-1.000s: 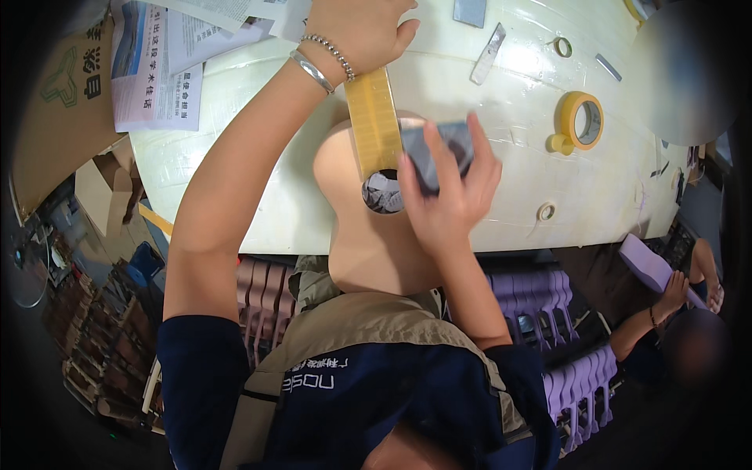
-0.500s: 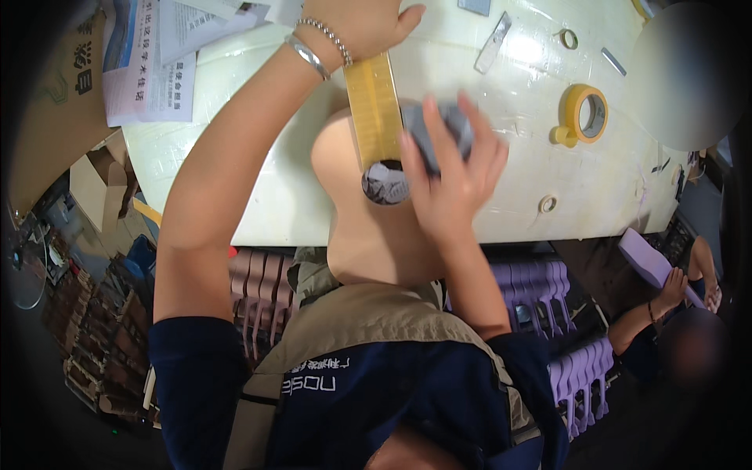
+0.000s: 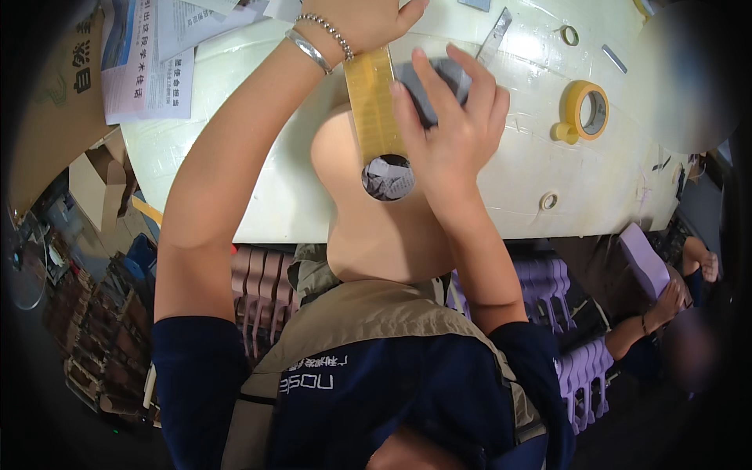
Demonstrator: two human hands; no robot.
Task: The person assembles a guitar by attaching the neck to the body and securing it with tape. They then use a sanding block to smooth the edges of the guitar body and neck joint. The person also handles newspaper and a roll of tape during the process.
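A bare, pale wooden ukulele or small guitar body (image 3: 392,243) lies from the table edge against my lap. Its round sound hole is stuffed with crumpled printed paper (image 3: 388,178). Yellow masking tape (image 3: 374,110) covers the neck down to the hole. My left hand (image 3: 366,22) is over the far end of the neck, thumb stretched out; its fingers are cut off by the upper edge. In my right hand (image 3: 458,121) is a grey pad that looks like sandpaper (image 3: 427,88), held beside the taped neck, above the upper body.
On the white table lie a roll of yellow tape (image 3: 587,110), small rings of tape (image 3: 549,200), a metal strip (image 3: 495,37) and printed sheets (image 3: 149,82). Racks of purple instrument bodies (image 3: 583,384) stand below right. A co-worker's hand (image 3: 670,300) holds a purple body (image 3: 645,262).
My right hand has moved away from me along the neck with the grey sandpaper. My left hand stays nearly in place. The co-worker's purple body has shifted and turned.
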